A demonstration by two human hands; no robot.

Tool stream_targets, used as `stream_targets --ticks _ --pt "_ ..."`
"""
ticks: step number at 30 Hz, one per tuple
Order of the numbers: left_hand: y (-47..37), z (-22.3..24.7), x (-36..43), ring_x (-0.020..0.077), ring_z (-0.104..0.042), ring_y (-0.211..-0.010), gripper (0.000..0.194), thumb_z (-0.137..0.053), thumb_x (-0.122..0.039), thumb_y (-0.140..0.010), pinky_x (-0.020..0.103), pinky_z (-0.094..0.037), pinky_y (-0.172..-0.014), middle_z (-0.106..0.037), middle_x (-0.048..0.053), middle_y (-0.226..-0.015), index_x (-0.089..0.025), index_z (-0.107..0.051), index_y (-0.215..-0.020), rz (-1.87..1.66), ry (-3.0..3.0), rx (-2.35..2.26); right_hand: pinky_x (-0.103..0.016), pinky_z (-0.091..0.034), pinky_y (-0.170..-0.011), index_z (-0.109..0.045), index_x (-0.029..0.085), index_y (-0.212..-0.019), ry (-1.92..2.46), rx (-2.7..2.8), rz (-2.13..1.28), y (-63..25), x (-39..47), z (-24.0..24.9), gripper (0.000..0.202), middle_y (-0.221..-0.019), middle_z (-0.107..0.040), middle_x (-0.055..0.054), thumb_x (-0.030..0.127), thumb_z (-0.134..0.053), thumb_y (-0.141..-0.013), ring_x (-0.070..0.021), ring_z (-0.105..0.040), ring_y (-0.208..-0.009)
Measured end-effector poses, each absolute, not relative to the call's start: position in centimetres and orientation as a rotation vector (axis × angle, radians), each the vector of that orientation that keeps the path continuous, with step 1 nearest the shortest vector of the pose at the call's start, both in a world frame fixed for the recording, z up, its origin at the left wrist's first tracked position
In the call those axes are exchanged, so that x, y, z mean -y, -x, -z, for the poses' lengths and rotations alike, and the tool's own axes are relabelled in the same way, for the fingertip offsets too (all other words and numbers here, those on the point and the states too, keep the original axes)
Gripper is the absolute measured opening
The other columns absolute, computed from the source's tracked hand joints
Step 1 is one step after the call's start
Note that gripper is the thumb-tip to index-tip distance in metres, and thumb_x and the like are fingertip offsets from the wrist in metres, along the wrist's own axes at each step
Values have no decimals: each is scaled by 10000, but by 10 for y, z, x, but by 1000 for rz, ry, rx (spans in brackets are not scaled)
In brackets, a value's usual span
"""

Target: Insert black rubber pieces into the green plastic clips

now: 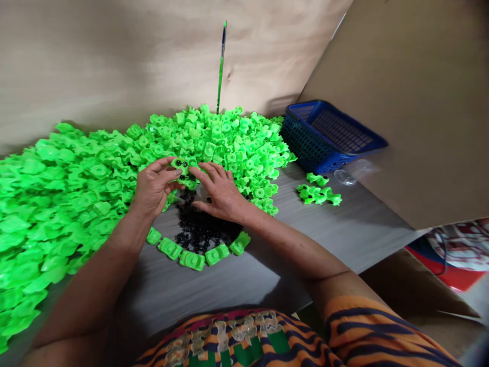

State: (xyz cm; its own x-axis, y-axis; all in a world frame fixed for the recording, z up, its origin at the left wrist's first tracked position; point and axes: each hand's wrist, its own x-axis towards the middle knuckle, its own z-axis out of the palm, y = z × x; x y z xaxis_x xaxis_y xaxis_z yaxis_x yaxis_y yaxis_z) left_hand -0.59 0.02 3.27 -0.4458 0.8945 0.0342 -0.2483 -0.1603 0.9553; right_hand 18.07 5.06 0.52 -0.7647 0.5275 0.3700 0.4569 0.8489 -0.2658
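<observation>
A bright green toy car body (pixel 178 170) is pinched between the fingers and thumb of my left hand (pixel 151 187). Its underside faces me, and black wheels show on it. My right hand (pixel 221 195) is beside it, fingers stretched out and thumb apart, the fingertips close to the car's right side; whether they touch it I cannot tell. Below both hands lies a heap of small black wheel parts (pixel 202 229). A curved row of green toy cars (pixel 192 260) lies roof up along the near edge of that heap.
A large pile of green car bodies (pixel 95 173) spreads across the back and left of the grey table (pixel 275 250). At the right stand a blue plastic basket (pixel 324 137), a clear plastic cup (pixel 346 177) and a few loose green pieces (pixel 319 195). A thin green stick (pixel 220 76) rises behind the pile.
</observation>
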Motion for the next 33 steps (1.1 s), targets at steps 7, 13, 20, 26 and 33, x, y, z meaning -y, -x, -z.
stream_targets --ticks 7,13,20,26,33 --pt "-15 -25 2 144 -674 -640 470 -925 -275 -513 250 -551 -569 -696 -16 -732 -173 -700 -913 -1621 -815 -1206 -377 -472 -903 -644 185 -1169 647 2324 -274 -174 -51 8 265 -1080 -704 -123 418 -614 -1046 -264 -619 -1024" --pt "-14 -31 3 141 -635 -586 489 -943 -328 -465 243 -530 -524 -688 -16 -680 -177 -700 -862 -1556 -872 -1298 -347 -450 -804 -600 212 -981 639 2239 -286 -173 -48 9 147 -908 -668 -67 351 -573 -1019 -219 -578 -849" --pt "27 -29 2 168 -615 -641 282 -848 -447 -638 253 -469 -565 -738 32 -730 -221 -780 -793 -1362 -1480 -1770 -319 -477 -774 -580 220 -866 749 2047 -505 -187 -62 -9 139 -864 -651 -33 344 -591 -929 -177 -580 -811" --pt "25 -23 5 173 -515 -538 181 -770 -386 -675 315 -408 -606 -721 27 -666 -250 -810 -787 -995 -1745 -1806 -267 -448 -651 -581 216 -793 1097 1729 -810 -254 -70 -9 198 -744 -586 20 398 -658 -811 -128 -532 -697" --pt "15 -22 7 213 -630 -674 279 -772 -380 -659 322 -454 -680 -781 49 -748 -204 -837 -866 -944 -1626 -1775 -258 -487 -540 -616 207 -713 1391 1165 -959 -364 -42 23 215 -636 -602 11 392 -721 -686 -148 -618 -614"
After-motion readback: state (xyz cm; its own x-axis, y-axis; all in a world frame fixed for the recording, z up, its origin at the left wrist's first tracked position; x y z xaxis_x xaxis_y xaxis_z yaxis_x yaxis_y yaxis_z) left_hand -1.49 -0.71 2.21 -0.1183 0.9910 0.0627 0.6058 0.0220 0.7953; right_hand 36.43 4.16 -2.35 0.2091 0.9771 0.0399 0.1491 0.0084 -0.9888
